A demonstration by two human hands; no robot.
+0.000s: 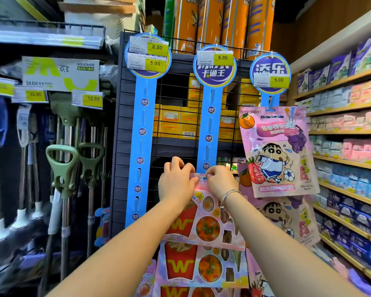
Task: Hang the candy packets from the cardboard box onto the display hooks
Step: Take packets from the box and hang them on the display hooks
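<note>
The candy packet (pixel 204 219), light and floppy by the look of it, is pinched at its stiffer top edge by the left hand (pixel 176 181) and right hand (pixel 220 182), against the middle blue strip (pixel 210 125).

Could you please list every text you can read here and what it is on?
"8.90": left strip header, upper tag
"5.00": its lower tag
"5.00": middle strip header
"卡通王": same header
"5.00": right strip header
"添乐": same header
"12.80": mop-rack tag
"35.80": tag beside it
"M6611": white-green sign
"W": held candy packet
Lettering on cartoon packets: too blurred.
</note>
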